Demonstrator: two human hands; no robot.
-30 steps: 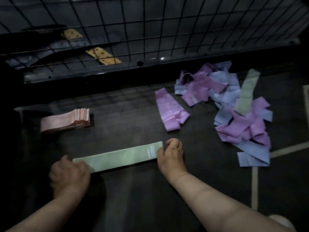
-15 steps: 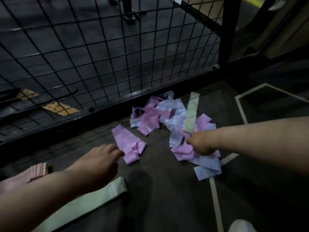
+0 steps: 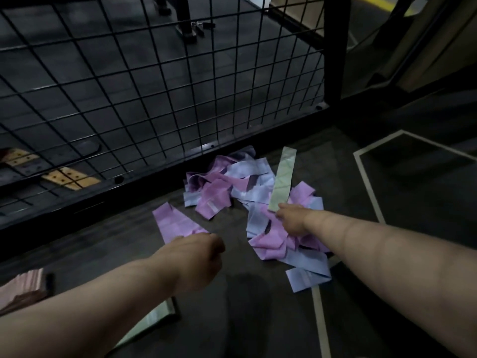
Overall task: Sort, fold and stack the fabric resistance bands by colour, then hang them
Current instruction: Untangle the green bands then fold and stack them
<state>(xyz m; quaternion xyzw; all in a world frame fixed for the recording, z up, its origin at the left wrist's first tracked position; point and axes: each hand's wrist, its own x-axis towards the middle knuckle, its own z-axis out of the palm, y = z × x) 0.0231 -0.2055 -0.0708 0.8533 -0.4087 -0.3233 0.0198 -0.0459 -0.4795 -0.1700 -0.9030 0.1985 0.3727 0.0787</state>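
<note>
While the person reached both bare arms forward over the dark floor [image 3: 240,319], the head view showed the loose pile of purple and blue bands [image 3: 254,195] just below the middle of the picture, close to the foot of a black wire fence [image 3: 154,86] that filled the 10 to 12 o'clock part. One green band [image 3: 283,177] lay straight on top of this pile, at its 2 o'clock side, with its length running from about 12 to 6 o'clock. The right hand [image 3: 291,219] was on the pile and pinched the near end of this green band between thumb and fingers.

A single purple band [image 3: 175,222] lay flat on the floor at 9 o'clock from the pile, a little apart from it. The left hand [image 3: 204,254] was over its near end with the fingers curled under; I cannot tell if it held anything.

At 8 o'clock, at the edge of the picture, stood a stack of pink bands [image 3: 23,288]. At 7 o'clock a second green band [image 3: 152,319] lay on the floor, partly hidden under the left forearm. Pale lines [image 3: 366,182] ran over the floor at 3 to 5 o'clock.
</note>
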